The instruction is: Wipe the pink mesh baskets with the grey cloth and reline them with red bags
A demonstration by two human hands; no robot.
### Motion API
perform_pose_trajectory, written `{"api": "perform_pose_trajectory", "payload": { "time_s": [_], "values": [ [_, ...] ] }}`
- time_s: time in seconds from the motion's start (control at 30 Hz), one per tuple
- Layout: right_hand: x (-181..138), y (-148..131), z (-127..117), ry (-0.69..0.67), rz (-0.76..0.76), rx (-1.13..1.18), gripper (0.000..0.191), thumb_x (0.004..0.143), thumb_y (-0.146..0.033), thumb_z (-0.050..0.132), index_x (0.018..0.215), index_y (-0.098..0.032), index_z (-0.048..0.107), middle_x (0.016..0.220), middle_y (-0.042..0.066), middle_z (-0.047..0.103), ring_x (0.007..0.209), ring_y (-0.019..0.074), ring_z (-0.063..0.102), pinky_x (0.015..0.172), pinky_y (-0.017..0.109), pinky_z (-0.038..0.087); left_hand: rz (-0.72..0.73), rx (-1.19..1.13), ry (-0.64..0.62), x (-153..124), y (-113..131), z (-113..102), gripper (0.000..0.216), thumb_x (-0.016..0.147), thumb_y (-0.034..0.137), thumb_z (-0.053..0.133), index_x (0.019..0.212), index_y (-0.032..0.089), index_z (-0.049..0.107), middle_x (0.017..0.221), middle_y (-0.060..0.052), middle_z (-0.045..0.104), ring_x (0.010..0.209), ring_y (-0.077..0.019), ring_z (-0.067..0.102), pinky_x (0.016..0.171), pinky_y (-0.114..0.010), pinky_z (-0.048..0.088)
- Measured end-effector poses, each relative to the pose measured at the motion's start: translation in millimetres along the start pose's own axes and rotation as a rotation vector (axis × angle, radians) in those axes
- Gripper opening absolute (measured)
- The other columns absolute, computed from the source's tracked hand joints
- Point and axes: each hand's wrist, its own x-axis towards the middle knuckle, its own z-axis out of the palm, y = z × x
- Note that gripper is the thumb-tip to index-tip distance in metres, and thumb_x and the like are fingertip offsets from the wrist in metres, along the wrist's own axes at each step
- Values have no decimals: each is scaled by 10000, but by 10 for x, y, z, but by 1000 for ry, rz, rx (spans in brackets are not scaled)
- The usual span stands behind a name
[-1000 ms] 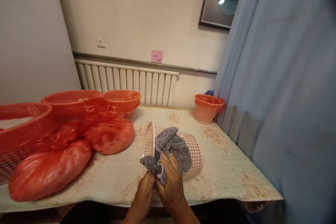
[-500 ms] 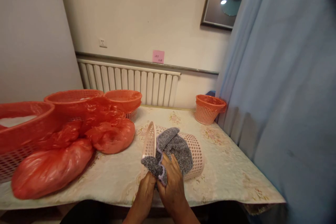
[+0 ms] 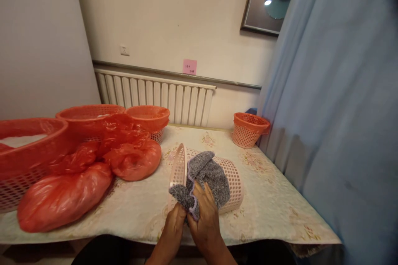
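A pale pink plastic basket (image 3: 234,178) with a perforated wall lies on its side near the table's front, its mouth facing left. Draped over the wall and rim is a speckled grey cloth (image 3: 214,178) with a lilac stitched edge. My left hand (image 3: 174,220) is closed on the cloth's lower end by the basket rim; its fingertips are partly hidden. Pressed against the cloth, my right hand (image 3: 205,213) holds it to the basket's side, the thumb close to my left hand.
Several baskets with red plastic liners, among them a large basket (image 3: 59,132), crowd the left side. Two filled red bags, a long bag (image 3: 65,198) and a rounder bag (image 3: 139,161), lie before them. A small lined basket (image 3: 247,132) stands back right, beside a blue curtain (image 3: 311,112).
The whole view has shifted slightly, so the scene sits a little farther right. Both hands keep their hold on the cloth at the basket.
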Motion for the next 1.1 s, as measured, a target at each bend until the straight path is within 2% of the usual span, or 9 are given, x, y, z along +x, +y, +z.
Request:
{"api": "perform_pose_trajectory", "payload": {
  "time_s": [0.43,0.73,1.1],
  "values": [
    [-12,12,18,20,-7,-8,548,855,-236,547,1379,-166,403,1385,131,504,1333,287,408,1083,595,345,-3,22,-6,1,7,-14,536,939,530,313,1144,150,632,1152,-99,691,1177,-259,560,1043,-387,418],
    [-22,-4,9,19,-17,-24,559,854,-230,537,1389,-158,392,1381,134,509,1330,292,411,1071,592,364,-4,11,12,-10,-26,-7,506,937,501,345,1202,167,616,1251,-86,651,1203,-246,553,1072,-366,399],
    [-24,-13,11,17,-21,-27,567,840,-212,536,1385,-157,391,1375,137,515,1331,289,411,1071,594,362,-14,-4,-9,-15,21,-26,528,933,526,341,1197,173,630,1243,-87,657,1225,-266,535,1091,-390,379]
  ]
}}
